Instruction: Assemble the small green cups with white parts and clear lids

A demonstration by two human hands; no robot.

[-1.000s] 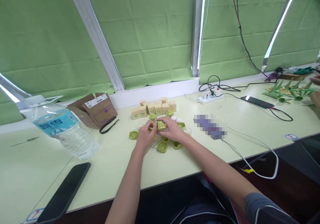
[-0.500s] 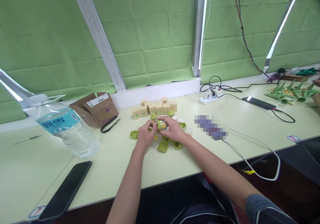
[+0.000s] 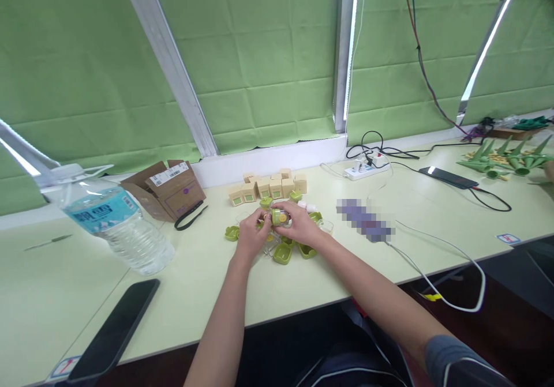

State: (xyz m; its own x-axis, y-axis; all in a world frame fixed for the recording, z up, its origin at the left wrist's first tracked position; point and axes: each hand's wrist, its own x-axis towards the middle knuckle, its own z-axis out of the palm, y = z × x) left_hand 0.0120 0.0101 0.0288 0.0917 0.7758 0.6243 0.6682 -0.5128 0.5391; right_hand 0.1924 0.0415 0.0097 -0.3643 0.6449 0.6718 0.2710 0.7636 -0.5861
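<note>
Both hands meet above the middle of the surface (image 3: pixel 208 295), curled around one small green-and-clear container (image 3: pixel 279 217) that shows a round yellow spot on the side facing the camera. The right hand (image 3: pixel 299 224) is partly closed, wrapping the container from the right with the fingers over its top. The left hand (image 3: pixel 252 234) has its thumb and fingers drawn close together, pinching the container's left end; the exact contact is too small to make out.

Below and around the hands lies a loose cluster of parts: an olive-green cup (image 3: pixel 283 254) nearest the person, a second green cup (image 3: pixel 307 251) to its right, and a lobed green cup (image 3: pixel 231 233) to the left of the left hand. White pieces (image 3: pixel 308 207) lie just beyond the right hand. Behind the cluster stands a group of small tan boxes (image 3: pixel 262 188), some with green squares on their fronts.

Farther left are an open cardboard box (image 3: pixel 184 196) with a black strap (image 3: pixel 190 218) beside it, a tilted-looking water bottle (image 3: pixel 116 225), a pen (image 3: pixel 47 243) and a dark smartphone (image 3: pixel 116 326). To the right are a power strip (image 3: pixel 367 169), a white cable (image 3: pixel 437 243) and green cone-shaped parts (image 3: pixel 521 162).
</note>
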